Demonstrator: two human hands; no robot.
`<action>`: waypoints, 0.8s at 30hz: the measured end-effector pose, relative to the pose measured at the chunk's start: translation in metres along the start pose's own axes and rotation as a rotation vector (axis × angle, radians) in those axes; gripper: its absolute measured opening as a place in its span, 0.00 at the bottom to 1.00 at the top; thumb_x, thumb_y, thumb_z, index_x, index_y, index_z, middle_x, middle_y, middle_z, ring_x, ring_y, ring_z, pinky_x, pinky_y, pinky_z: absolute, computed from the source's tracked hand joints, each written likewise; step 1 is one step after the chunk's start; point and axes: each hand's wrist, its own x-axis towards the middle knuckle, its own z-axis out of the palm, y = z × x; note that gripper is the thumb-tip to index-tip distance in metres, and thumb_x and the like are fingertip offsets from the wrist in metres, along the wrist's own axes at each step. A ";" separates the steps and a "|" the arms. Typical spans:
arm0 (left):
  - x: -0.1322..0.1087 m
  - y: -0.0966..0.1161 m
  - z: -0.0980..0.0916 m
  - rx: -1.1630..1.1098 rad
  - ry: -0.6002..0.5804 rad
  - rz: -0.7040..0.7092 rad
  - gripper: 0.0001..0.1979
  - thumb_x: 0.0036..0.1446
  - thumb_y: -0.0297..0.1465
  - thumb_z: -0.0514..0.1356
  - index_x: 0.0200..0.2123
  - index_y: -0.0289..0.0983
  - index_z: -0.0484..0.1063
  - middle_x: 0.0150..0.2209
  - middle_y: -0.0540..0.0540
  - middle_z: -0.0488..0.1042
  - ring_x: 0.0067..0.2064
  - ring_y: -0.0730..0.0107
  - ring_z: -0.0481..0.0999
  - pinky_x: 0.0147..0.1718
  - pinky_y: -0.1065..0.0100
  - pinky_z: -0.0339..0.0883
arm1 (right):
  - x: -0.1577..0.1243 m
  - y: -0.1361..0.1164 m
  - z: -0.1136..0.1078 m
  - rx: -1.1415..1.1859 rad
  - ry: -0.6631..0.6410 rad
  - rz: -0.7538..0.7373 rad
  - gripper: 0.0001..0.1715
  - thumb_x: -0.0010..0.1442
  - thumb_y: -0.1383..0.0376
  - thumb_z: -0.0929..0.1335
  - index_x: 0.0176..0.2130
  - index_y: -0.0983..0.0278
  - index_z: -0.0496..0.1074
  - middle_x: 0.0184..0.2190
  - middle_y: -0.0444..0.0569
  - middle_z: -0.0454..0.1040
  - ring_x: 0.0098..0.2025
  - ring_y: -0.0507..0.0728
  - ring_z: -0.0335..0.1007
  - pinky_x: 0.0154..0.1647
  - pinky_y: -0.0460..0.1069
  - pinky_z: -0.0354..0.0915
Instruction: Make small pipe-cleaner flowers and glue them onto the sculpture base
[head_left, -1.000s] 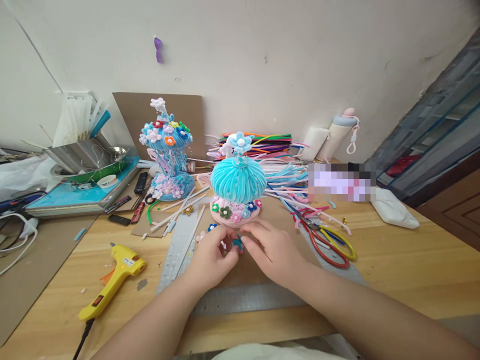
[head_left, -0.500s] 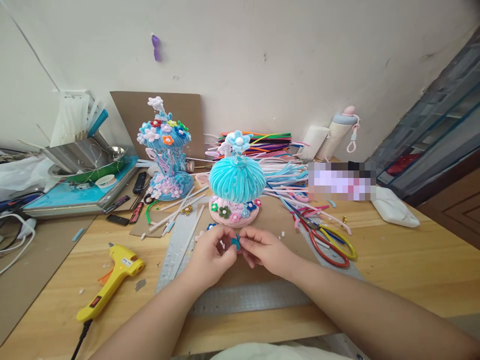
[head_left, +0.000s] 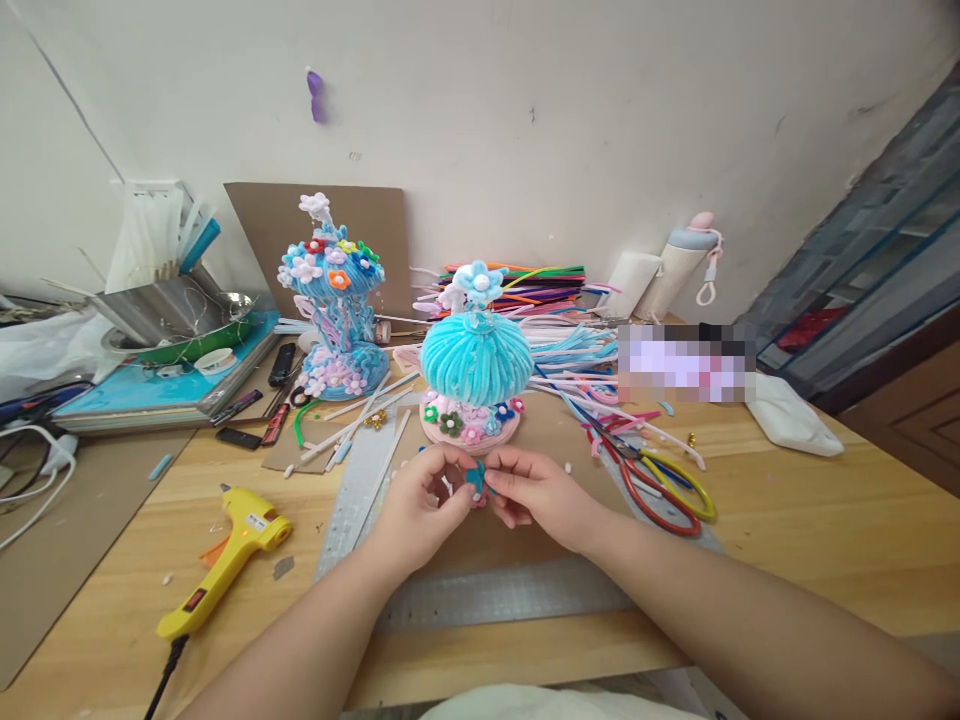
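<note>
Between my two hands is a small teal piece (head_left: 475, 478), pinched from both sides. My left hand (head_left: 429, 508) grips its left part, fingers curled. The fingertips of my right hand (head_left: 536, 495) close on its right edge. Just beyond them stands a turquoise fuzzy dome (head_left: 477, 358) topped by a light blue flower (head_left: 481, 281), above a pink base (head_left: 442, 437) with small coloured flowers. To its left is a taller blue flowered piece (head_left: 334, 275). Small flowers are partly hidden behind and under my hands.
A yellow glue gun (head_left: 229, 560) lies at the left. Red-handled scissors (head_left: 656, 500) and yellow-handled ones (head_left: 686, 482) rest at the right. Pipe cleaners (head_left: 525, 285) are heaped behind the dome. A metal bowl (head_left: 172, 310), a cardboard sheet (head_left: 367, 240) and a bottle (head_left: 679, 270) stand farther back.
The teal piece shows more between my fingertips, and my right hand has shifted slightly to the right. Both hands keep their pinch. The whole view has moved slightly.
</note>
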 end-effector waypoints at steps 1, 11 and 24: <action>0.000 0.000 0.000 0.008 0.006 0.010 0.07 0.51 0.27 0.55 0.35 0.36 0.67 0.31 0.48 0.71 0.31 0.74 0.69 0.28 0.73 0.61 | 0.000 0.001 0.000 0.018 0.002 0.007 0.15 0.53 0.56 0.67 0.27 0.66 0.63 0.16 0.38 0.63 0.15 0.44 0.56 0.15 0.41 0.47; 0.001 -0.003 -0.002 0.030 0.025 0.058 0.12 0.50 0.31 0.60 0.40 0.37 0.69 0.32 0.47 0.73 0.29 0.74 0.68 0.26 0.72 0.60 | 0.001 0.001 -0.002 0.127 0.048 -0.012 0.12 0.52 0.60 0.67 0.27 0.66 0.63 0.16 0.39 0.65 0.14 0.44 0.53 0.14 0.41 0.42; 0.001 -0.004 -0.003 -0.031 0.004 0.070 0.12 0.45 0.32 0.64 0.36 0.36 0.73 0.35 0.45 0.71 0.32 0.72 0.69 0.27 0.72 0.61 | 0.000 0.005 -0.003 0.097 -0.045 0.013 0.14 0.53 0.58 0.68 0.28 0.66 0.63 0.15 0.38 0.62 0.14 0.44 0.53 0.14 0.41 0.44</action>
